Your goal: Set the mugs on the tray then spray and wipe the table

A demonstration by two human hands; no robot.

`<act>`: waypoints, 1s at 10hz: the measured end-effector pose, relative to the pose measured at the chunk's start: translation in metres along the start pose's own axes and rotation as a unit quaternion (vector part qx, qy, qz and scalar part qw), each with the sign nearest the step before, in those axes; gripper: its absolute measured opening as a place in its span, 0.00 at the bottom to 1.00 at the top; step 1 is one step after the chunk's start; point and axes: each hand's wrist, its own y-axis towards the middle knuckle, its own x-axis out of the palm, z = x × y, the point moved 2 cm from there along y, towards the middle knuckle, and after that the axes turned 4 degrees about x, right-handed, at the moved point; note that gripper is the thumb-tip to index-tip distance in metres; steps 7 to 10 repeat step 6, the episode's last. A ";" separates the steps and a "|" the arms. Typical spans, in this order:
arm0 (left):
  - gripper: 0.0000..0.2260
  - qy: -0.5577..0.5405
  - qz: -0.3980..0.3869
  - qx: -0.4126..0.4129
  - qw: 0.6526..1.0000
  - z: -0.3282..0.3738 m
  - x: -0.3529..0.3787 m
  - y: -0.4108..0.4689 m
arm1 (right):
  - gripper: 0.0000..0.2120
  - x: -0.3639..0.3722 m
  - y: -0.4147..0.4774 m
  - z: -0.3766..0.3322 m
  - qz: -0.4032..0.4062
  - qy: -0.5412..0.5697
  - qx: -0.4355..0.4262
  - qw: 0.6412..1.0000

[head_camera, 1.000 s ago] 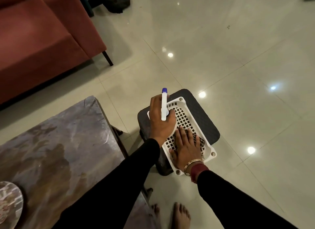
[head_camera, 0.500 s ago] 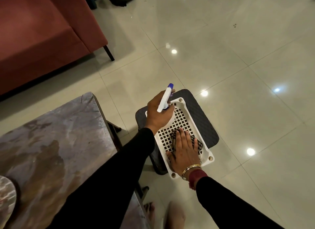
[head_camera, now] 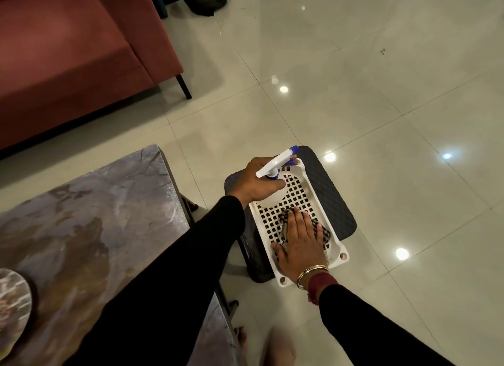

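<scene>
My left hand is closed around the white plastic spray bottle with a blue nozzle, holding it over the far end of the white perforated plastic basket on the dark stool. My right hand lies flat, fingers spread, pressing the checked cloth onto the basket floor. The marbled stone table sits just left.

The tabletop looks like polished stone, veined and faintly glossy. The basket and sprayer are smooth white plastic. A checked woven cloth lies under the right grip. The stool is textured matt black, the floor glossy tile, the sofa matt fabric.
</scene>
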 end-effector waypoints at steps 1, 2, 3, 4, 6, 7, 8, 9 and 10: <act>0.27 -0.034 -0.011 0.030 0.999 -0.010 0.001 -0.005 | 0.41 -0.001 0.000 -0.002 0.013 0.002 0.001 1.000; 0.46 -0.060 0.000 0.044 0.997 -0.024 -0.001 -0.021 | 0.42 0.000 0.000 0.000 0.016 -0.006 0.004 1.000; 0.50 -0.062 0.027 0.035 0.997 -0.044 -0.011 -0.042 | 0.44 -0.002 -0.002 -0.001 0.026 -0.003 0.004 1.000; 0.49 -0.029 0.041 0.038 0.998 -0.061 -0.027 -0.070 | 0.43 -0.002 -0.009 0.000 0.055 0.020 0.008 0.998; 0.29 0.014 0.175 0.043 0.984 -0.077 -0.051 -0.152 | 0.35 -0.014 -0.042 -0.005 0.118 0.058 -0.026 0.991; 0.29 0.014 0.175 0.043 0.984 -0.077 -0.051 -0.152 | 0.35 -0.014 -0.042 -0.005 0.118 0.058 -0.026 0.991; 0.29 0.014 0.175 0.043 0.984 -0.077 -0.051 -0.152 | 0.35 -0.014 -0.042 -0.005 0.118 0.058 -0.026 0.991; 0.29 0.014 0.175 0.043 0.984 -0.077 -0.051 -0.152 | 0.35 -0.014 -0.042 -0.005 0.118 0.058 -0.026 0.991; 0.29 0.014 0.175 0.043 0.984 -0.077 -0.051 -0.152 | 0.35 -0.014 -0.042 -0.005 0.118 0.058 -0.026 0.991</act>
